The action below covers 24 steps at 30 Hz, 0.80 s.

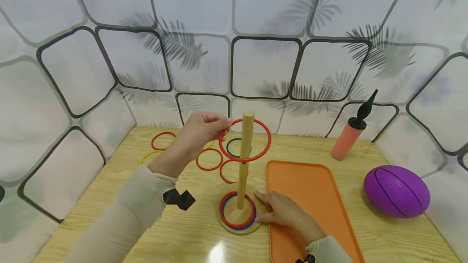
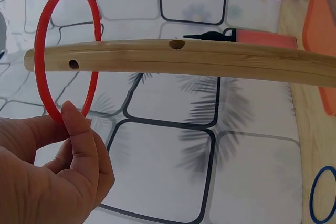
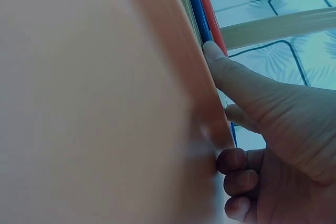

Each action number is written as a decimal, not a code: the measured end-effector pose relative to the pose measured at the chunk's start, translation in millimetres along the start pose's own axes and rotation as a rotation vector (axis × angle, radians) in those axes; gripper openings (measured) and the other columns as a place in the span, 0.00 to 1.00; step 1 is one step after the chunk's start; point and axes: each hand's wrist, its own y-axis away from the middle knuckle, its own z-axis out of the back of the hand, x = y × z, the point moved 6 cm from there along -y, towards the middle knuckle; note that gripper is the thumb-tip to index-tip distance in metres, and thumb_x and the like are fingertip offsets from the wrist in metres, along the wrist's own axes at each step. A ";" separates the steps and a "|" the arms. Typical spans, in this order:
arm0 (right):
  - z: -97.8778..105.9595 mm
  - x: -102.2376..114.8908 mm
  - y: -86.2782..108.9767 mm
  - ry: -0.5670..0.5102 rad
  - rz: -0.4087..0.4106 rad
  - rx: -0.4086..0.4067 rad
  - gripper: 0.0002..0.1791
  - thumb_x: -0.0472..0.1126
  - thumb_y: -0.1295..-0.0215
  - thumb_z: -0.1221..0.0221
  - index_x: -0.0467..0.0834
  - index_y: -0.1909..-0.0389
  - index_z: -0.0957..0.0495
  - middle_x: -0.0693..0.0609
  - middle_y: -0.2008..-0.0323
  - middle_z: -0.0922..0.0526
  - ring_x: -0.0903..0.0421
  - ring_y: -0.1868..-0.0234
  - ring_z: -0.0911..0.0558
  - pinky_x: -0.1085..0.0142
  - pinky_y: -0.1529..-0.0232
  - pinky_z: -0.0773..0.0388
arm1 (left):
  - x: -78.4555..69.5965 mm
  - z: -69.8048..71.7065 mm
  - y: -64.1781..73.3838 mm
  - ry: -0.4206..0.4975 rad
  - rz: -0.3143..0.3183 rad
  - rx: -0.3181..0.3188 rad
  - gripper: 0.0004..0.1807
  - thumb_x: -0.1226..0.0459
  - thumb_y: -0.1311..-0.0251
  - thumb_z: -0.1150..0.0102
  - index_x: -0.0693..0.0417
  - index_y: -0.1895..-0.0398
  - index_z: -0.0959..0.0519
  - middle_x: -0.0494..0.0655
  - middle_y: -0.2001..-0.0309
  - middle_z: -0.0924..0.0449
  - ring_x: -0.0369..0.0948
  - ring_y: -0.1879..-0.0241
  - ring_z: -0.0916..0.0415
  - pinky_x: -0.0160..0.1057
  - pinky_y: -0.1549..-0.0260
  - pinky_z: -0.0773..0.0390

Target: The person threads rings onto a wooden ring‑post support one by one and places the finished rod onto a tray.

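Note:
My left hand [image 1: 204, 129] pinches a red ring [image 1: 269, 139] between thumb and fingertips. That ring encircles the upper end of an upright wooden post [image 1: 245, 141], and the left wrist view shows the post's tip passing through it. Lower down, the post stands on a round wooden base [image 1: 233, 211]. A red ring and a blue ring lie stacked around its foot. My right hand [image 1: 283, 210] grips the base's right edge, thumb and forefinger spread along it. In the right wrist view the thumb is right at the stacked blue ring [image 3: 195, 3], with the other fingers curled.
An orange tray [image 1: 303, 177] lies right of the base, under my right hand. Behind the post are several loose rings, among them a red ring [image 1: 208, 169] and a blue ring [image 2: 312, 198]. A pink hand pump [image 1: 345, 143] and a purple ball [image 1: 396, 192] are farther right.

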 end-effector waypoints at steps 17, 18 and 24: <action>-1.0 -0.7 0.5 0.008 0.024 -0.011 0.45 0.62 0.51 0.34 0.44 0.34 0.33 0.55 0.73 0.32 0.59 0.73 0.35 0.65 0.72 0.35 | 69.8 -6.4 5.3 0.030 0.094 0.002 0.09 0.65 0.37 0.42 0.65 0.64 0.18 0.42 0.73 0.26 0.37 0.71 0.28 0.38 0.58 0.23; -0.9 -0.8 0.5 0.008 0.025 -0.011 0.45 0.62 0.51 0.34 0.44 0.34 0.33 0.55 0.73 0.32 0.59 0.73 0.35 0.65 0.72 0.35 | 75.1 -7.3 5.5 0.036 0.096 0.003 0.09 0.66 0.37 0.42 0.65 0.64 0.18 0.43 0.72 0.25 0.36 0.72 0.28 0.38 0.59 0.23; -1.0 -1.6 -0.6 0.007 0.022 -0.020 0.45 0.62 0.51 0.34 0.41 0.36 0.31 0.54 0.71 0.29 0.59 0.71 0.33 0.64 0.71 0.33 | 109.3 -13.1 6.3 0.036 0.128 0.003 0.09 0.69 0.37 0.43 0.69 0.63 0.18 0.43 0.73 0.23 0.35 0.72 0.27 0.37 0.63 0.22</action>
